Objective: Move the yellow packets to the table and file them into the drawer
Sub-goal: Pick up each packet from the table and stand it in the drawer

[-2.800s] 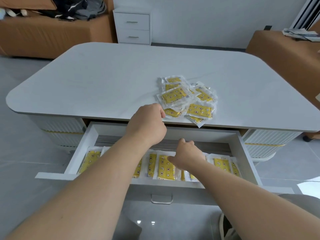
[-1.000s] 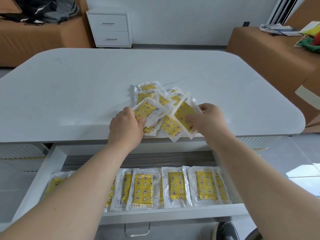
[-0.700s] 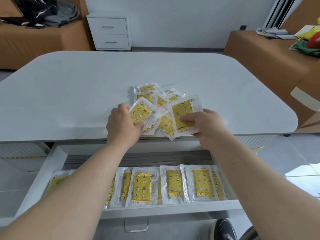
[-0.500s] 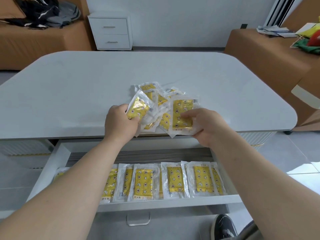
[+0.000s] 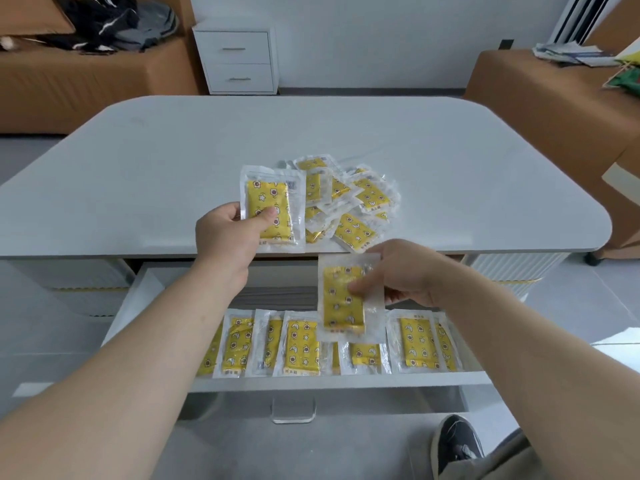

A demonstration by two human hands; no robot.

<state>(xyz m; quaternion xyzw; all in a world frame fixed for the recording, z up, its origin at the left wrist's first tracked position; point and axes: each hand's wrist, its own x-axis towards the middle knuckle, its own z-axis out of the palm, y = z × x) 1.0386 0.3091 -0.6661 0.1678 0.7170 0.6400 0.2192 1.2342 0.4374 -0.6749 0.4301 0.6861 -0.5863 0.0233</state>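
**One packet in each hand, drawer open**

Pale grey round-cornered table (image 5: 138,174) fills mid frame. Its white drawer (image 5: 311,381) stands open at 6 o'clock, with a clear handle (image 5: 292,410) on the front. White two-drawer cabinet (image 5: 235,60) at 12, brown sofa (image 5: 86,74) with dark clothes (image 5: 114,22) at 10, papers (image 5: 568,53) at 2, dark shoe (image 5: 457,441) at 5.

The left forearm hides the left end of the filed row (image 5: 301,344). The loose pile (image 5: 360,209) overlaps, so its count is unclear. Wrapper print is unreadable.

Packets are clear wrappers over yellow star-and-moon inserts. Left hand (image 5: 227,237) grasps the left packet (image 5: 268,202) upright over the table's near edge at 11, thumb on its face. Right hand (image 5: 405,275) pinches the right packet (image 5: 341,306) above the drawer, overlapping the row. The pile sits at 1, on the table's near edge.
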